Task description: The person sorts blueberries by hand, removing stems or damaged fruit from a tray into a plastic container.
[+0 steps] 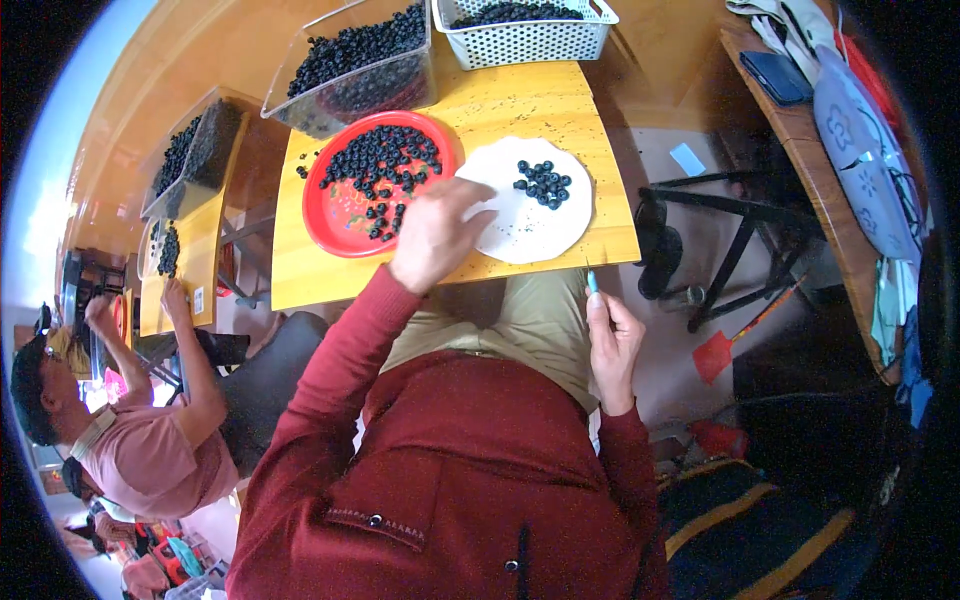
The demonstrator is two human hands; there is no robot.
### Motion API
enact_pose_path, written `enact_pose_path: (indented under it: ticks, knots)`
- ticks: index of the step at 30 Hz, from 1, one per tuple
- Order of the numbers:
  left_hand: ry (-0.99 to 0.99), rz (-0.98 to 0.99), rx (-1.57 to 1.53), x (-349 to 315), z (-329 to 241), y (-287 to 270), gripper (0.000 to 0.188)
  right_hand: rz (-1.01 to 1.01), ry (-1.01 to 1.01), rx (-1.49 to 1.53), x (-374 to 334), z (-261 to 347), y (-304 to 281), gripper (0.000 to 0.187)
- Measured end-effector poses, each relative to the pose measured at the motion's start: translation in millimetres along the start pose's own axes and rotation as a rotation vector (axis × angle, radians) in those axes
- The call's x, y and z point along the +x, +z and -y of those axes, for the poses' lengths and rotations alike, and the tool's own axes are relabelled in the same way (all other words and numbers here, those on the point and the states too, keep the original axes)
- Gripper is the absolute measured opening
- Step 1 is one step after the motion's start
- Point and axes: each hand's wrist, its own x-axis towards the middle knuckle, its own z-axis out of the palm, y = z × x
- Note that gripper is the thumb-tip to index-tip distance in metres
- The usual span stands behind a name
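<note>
At your far left, a co-worker in a pink top [160, 465] sits at another table, both forearms raised toward it; a clear bin [215, 150] of dark pieces stands there; nearer you, at the back of your yellow table [615, 232], is a larger clear bin [325, 118] heaped with the same kind of small dark round pieces [380, 155]; in front of it lies your red tray [313, 215], its pieces crowded toward the back and thinning toward you, with red floor showing between them; your left hand [450, 220] hangs over the neighbouring rims of tray and plate, thumb and fingertips apart; behind, a white perforated basket [530, 45] holds more dark pieces; your white plate [515, 235], just beside the tray, carries a small cluster [545, 185] of them right of its middle; your right hand [615, 340], well apart from the left and just off the table's front edge, is closed around a thin tool with a light-blue handle [593, 282], tip upward; farther right, a red fly swatter [713, 355] rests beyond your right hand, and a dark wallet-like case [777, 78] lies on a brown side table [800, 165].
</note>
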Motion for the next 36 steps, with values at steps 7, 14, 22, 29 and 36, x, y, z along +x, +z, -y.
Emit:
enact_pose_path:
  ticks: [7,14,22,29,36]
  knots:
    - [0.065,0.227,0.205,44,8,38,0.022,-0.077,-0.035,-0.042,-11,-9,-14,0.028]
    - [-0.01,0.255,0.17,46,14,46,0.022,-0.072,0.05,0.033,-19,-18,-19,0.029]
    - [-0.35,0.299,-0.52,24,10,29,0.013,-0.043,0.135,0.108,-11,-7,-14,0.025]
    - [-0.519,0.154,-1.217,-3,4,23,0.017,0.024,0.019,0.052,2,10,4,0.024]
    - [-0.597,0.134,-1.558,-17,-11,12,0.018,0.098,-0.025,0.07,20,37,21,0.025]
